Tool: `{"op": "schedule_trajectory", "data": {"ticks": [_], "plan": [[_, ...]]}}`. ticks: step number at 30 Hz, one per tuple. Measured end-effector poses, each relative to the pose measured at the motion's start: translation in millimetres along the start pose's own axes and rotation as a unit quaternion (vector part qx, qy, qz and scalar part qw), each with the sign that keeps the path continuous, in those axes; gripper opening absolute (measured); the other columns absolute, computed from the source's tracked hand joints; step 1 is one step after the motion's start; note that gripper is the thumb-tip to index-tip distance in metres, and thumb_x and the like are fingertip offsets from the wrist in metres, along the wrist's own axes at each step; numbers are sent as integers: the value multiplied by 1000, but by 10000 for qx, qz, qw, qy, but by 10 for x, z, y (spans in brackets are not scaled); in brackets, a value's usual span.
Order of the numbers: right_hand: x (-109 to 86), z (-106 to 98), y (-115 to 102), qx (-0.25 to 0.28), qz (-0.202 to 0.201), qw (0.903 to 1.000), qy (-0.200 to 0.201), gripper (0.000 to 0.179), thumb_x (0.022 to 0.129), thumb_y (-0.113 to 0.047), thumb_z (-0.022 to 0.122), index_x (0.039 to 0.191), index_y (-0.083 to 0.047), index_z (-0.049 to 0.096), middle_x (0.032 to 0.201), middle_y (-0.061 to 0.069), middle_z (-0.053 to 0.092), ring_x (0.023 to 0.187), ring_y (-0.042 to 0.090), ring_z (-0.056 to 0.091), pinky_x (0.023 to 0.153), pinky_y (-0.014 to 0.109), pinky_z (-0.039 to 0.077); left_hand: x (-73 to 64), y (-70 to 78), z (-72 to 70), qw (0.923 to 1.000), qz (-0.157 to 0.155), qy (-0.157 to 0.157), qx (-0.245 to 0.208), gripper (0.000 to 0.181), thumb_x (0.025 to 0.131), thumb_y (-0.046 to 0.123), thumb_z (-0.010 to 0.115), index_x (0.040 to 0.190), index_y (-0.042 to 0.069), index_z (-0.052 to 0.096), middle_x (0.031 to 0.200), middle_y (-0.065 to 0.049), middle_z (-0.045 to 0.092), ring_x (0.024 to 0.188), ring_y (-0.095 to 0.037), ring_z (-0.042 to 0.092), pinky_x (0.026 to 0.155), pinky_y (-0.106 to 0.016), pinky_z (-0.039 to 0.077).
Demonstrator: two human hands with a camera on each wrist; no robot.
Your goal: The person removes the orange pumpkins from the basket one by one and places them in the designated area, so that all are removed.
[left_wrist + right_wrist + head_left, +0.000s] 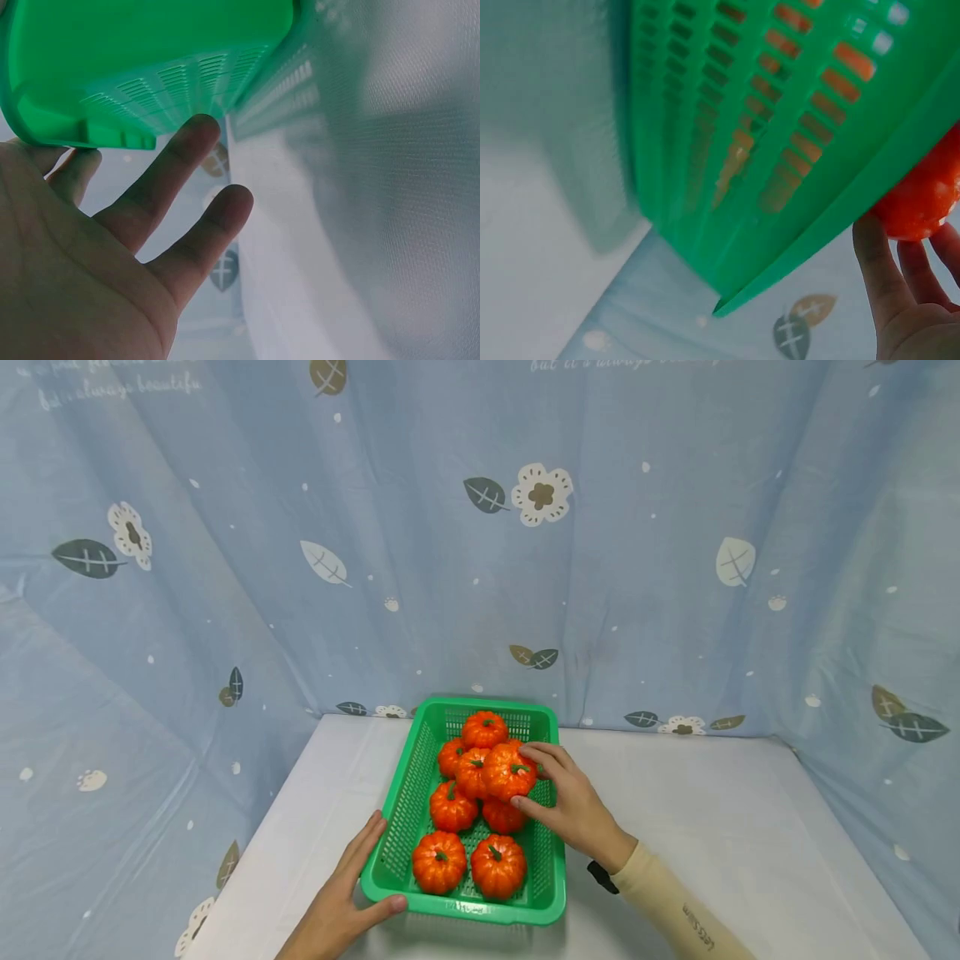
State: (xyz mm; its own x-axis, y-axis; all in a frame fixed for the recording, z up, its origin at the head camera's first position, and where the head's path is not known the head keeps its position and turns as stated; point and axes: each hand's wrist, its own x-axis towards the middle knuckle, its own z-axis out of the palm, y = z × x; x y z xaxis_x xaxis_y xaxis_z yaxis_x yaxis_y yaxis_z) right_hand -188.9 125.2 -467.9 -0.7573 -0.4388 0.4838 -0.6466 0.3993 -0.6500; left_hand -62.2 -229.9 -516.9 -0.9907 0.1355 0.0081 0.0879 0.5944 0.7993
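A green plastic basket (557,893) with slotted walls holds several small orange-red pumpkins with green stems, among them one pumpkin (439,862) at the front left and another pumpkin (498,867) at the front right. My right hand (576,814) grips a pumpkin (510,771) between thumb and fingers, over the others at the basket's right side. In the right wrist view this pumpkin (922,199) shows above the rim against the fingers. My left hand (337,906) rests at the basket's front left corner, thumb on the front rim and fingers spread along the left side.
The basket stands on a white-covered table (720,810). Behind and to the left hangs a blue curtain (420,560) printed with leaves and flowers, meeting the table just behind the basket. A dark band (602,877) circles the right wrist below a cream sleeve (678,910).
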Motion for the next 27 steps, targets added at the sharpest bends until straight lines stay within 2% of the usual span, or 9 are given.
{"op": "schedule_trajectory", "data": {"ticks": [6,9,13,17,20,27], "plan": [[4,121,-115,100,-419,9987,-268,68,87,-22,83,145,-7,52,147,7,46,129,21,52,95,39,56,-3,7,-7,9999,-74,-14,-67,99,87,42,81,161,43,15,169,10,6,152,-37,10,103,-79,27],[9,180,-155,38,-465,9983,-349,68,87,-23,84,145,-8,52,146,8,47,127,20,53,94,38,56,-3,8,-4,10000,-65,-24,-64,99,87,41,81,161,43,15,169,10,6,152,-38,10,104,-79,27],[11,240,-204,-121,-419,9980,-461,67,86,-26,85,143,-10,54,146,8,48,126,19,53,96,39,55,-5,0,1,10000,-39,3,-50,99,87,41,81,162,42,16,169,12,7,151,-37,11,104,-78,27],[-2,270,-229,-304,-327,9966,-696,66,87,-32,83,143,-13,55,146,2,49,129,16,52,101,37,52,-7,-9,5,10000,-31,24,-90,99,86,40,81,162,42,17,169,13,7,151,-37,12,105,-78,26],[-14,280,-233,-320,-234,9951,-907,66,87,-35,82,144,-14,55,146,-3,47,129,13,51,104,35,50,-5,-13,6,10000,-8,28,-95,100,86,40,82,162,41,17,169,12,7,151,-37,12,105,-78,26],[-37,316,-234,-383,-193,9912,-1255,67,87,-34,83,144,-17,54,146,-4,47,129,13,51,104,35,49,2,-12,4,10000,20,14,-68,100,86,41,81,162,40,17,169,11,7,151,-39,13,105,-79,25]]}}
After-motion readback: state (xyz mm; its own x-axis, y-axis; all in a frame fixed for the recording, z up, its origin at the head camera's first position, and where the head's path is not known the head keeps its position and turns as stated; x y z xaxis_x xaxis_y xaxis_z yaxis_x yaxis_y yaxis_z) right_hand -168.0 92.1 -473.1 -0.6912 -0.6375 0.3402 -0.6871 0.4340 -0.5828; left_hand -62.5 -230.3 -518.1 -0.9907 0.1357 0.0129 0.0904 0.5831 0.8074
